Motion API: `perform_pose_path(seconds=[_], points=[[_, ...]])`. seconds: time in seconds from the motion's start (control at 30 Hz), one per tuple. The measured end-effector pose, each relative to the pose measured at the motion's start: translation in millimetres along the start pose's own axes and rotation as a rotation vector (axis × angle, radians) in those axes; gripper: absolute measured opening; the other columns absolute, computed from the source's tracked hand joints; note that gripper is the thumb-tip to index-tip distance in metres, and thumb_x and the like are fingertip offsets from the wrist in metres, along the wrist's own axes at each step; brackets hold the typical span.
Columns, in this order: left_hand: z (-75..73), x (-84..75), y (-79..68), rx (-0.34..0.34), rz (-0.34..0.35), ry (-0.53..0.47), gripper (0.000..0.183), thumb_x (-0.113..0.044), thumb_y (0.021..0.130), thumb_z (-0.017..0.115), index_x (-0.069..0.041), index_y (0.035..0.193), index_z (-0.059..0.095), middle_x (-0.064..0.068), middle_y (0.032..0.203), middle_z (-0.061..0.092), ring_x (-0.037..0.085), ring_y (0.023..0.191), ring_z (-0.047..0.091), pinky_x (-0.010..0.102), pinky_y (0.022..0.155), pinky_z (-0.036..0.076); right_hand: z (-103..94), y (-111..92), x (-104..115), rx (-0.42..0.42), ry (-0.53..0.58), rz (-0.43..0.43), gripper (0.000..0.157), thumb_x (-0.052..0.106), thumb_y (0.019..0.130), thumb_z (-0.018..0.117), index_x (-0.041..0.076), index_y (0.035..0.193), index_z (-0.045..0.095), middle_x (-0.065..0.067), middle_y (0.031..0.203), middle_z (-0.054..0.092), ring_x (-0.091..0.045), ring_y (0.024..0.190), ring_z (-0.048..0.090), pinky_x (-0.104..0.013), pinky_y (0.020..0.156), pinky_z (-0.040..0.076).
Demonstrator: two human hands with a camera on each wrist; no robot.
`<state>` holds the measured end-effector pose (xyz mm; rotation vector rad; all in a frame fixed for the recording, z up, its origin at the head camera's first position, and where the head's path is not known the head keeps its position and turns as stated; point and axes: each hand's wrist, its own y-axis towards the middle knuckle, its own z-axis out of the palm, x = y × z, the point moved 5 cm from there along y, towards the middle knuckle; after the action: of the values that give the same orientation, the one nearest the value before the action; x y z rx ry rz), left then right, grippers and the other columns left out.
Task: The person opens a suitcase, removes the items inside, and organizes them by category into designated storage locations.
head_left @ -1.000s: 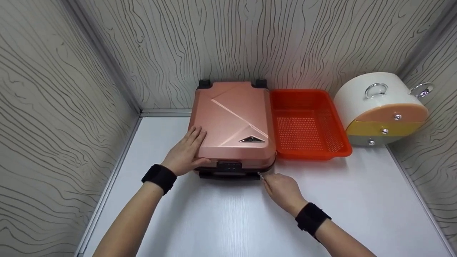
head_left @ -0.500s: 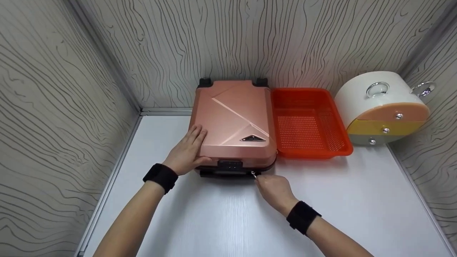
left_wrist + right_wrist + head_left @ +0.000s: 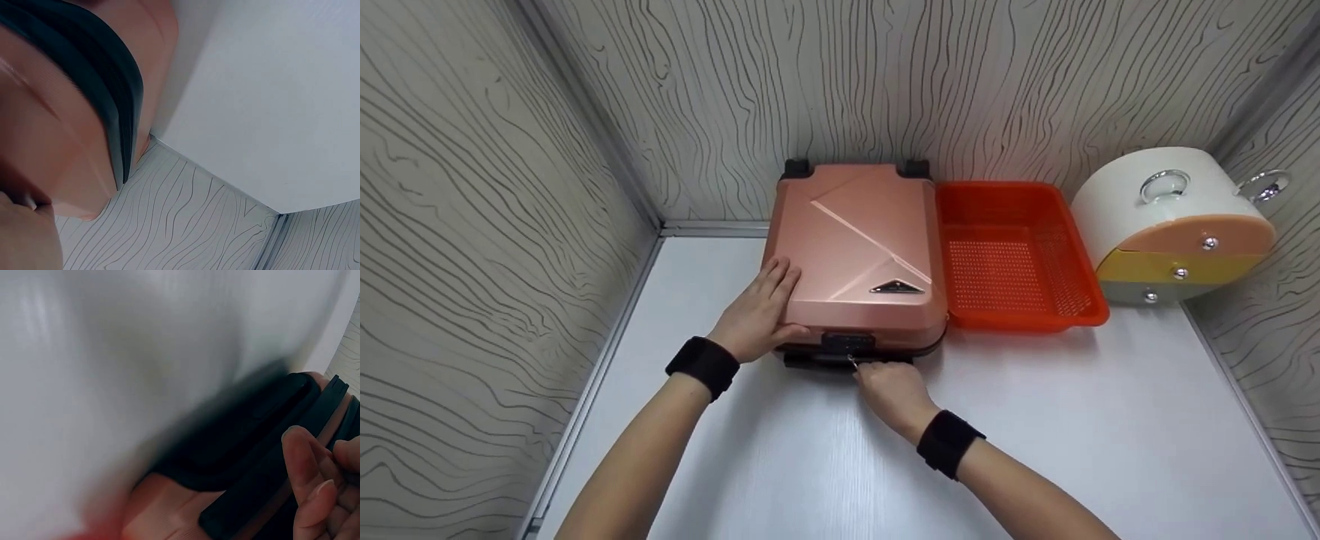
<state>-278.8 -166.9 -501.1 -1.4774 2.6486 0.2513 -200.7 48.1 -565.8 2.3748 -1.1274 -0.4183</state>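
A rose-pink hard-shell suitcase [image 3: 847, 240] lies flat with its lid closed and its wheels toward the back wall. My left hand [image 3: 754, 315] rests on its front left corner, fingers extended over the lid and thumb along the front edge. At the middle of the front side, just below the black lock [image 3: 847, 343], my right hand [image 3: 894, 394] pinches a small metal zipper pull [image 3: 853, 361]. The black carry handle [image 3: 242, 433] runs along that side in the right wrist view, close to the curled fingers. The left wrist view shows the black zipper band [image 3: 112, 84] around the shell.
Right beside the suitcase stands an orange-red perforated basket [image 3: 1084, 315]. Farther right is a white rounded cabinet [image 3: 1125, 187] with coloured drawers and ring handles. Patterned walls [image 3: 720, 112] close off the back and sides of the white table [image 3: 810, 480].
My right hand has drawn the zipper pull leftward along the suitcase's front, from near the right corner to below the lock. My left hand has stayed on the corner.
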Motion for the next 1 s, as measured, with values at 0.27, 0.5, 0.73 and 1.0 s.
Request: perform_pose_path(seconds=[0.27,0.5,0.73,1.0], points=[[0.9,0.2,1.8,0.012,0.004,-0.01,0.099,-0.06,0.097,0.058,-0.003,0.163,0.012,0.019,0.169,0.007,0.029,0.157,-0.001,0.042,0.124,0.011,10.6,21,27,-0.003,0.013,-0.018,0.024,0.025,0.089,0.08,0.011,0.076,0.066,-0.001,0.058,0.061,-0.019,0.047,0.06,-0.037,0.04,0.048],[2.3,2.7,-0.3,0.0,-0.01,-0.021,0.1,-0.062,0.096,0.059,-0.003,0.163,0.014,0.019,0.169,0.008,0.029,0.157,0.0,0.042,0.124,0.012,19.1,30,40,0.019,0.055,-0.008,0.022,0.027,0.091,0.079,0.012,0.079,0.067,0.0,0.061,0.063,-0.02,0.049,0.062,-0.037,0.042,0.049],[5.7,0.9,-1.0,0.002,-0.013,0.005,0.099,-0.062,0.097,0.058,-0.004,0.164,0.014,0.018,0.17,0.008,0.029,0.157,0.0,0.042,0.124,0.013,-4.6,16,29,-0.042,0.205,-0.097,0.021,0.032,0.092,0.077,0.016,0.08,0.071,0.004,0.067,0.064,-0.013,0.057,0.062,-0.032,0.049,0.051],[1.6,2.2,-1.7,-0.008,0.01,0.003,0.098,-0.059,0.097,0.059,-0.002,0.163,0.015,0.02,0.169,0.009,0.032,0.156,0.002,0.044,0.124,0.014,-62.6,22,-49,-0.184,0.208,-0.157,0.063,0.034,0.087,0.08,0.005,0.14,0.061,-0.011,0.127,0.065,-0.03,0.113,0.061,-0.044,0.096,0.051]])
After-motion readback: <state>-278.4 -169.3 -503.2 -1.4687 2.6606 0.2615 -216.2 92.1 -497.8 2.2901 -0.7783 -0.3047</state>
